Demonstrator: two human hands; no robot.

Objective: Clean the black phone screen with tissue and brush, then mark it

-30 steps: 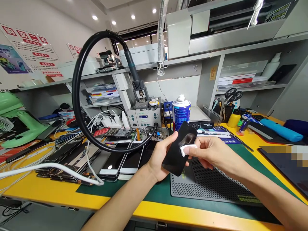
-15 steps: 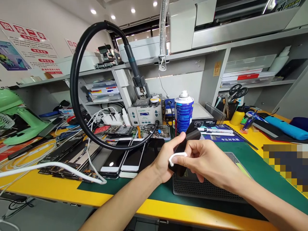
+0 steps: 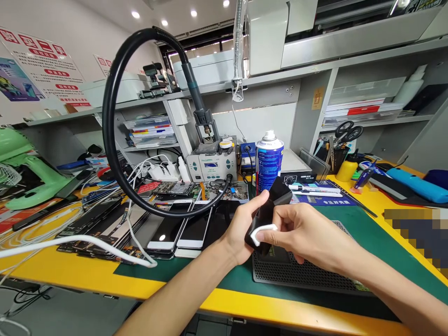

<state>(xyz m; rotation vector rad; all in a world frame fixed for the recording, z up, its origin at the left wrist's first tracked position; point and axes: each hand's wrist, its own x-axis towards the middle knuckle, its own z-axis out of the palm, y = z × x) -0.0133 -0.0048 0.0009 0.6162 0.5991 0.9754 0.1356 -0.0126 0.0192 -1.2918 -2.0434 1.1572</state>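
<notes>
My left hand [image 3: 241, 228] grips a glossy black phone-like slab [image 3: 278, 192] by its side, thumb along the edge and the other fingers hidden behind it. The slab is tilted up above the bench. Pinched in my right hand [image 3: 301, 228] is a folded white wipe [image 3: 263, 231], pressed against the lower part of the slab's dark face. Below both hands lies a dark perforated pad [image 3: 301, 275] on the green mat [image 3: 381, 242]. A blue spray can [image 3: 269, 161] with a white nozzle stands just behind the slab.
A hot-air station [image 3: 213, 164] with a looping black hose [image 3: 108, 116] stands at the back. Several phones [image 3: 170, 228] lie left of my hands, beside stacked screens and a white cable [image 3: 87, 240]. On the right are pens [image 3: 317, 190], scissors [image 3: 349, 131] and a yellow bottle [image 3: 346, 169].
The wipe and my right hand have shifted slightly right and down along the slab. The slab's face has tilted and now shows more shine. My left hand keeps its grip.
</notes>
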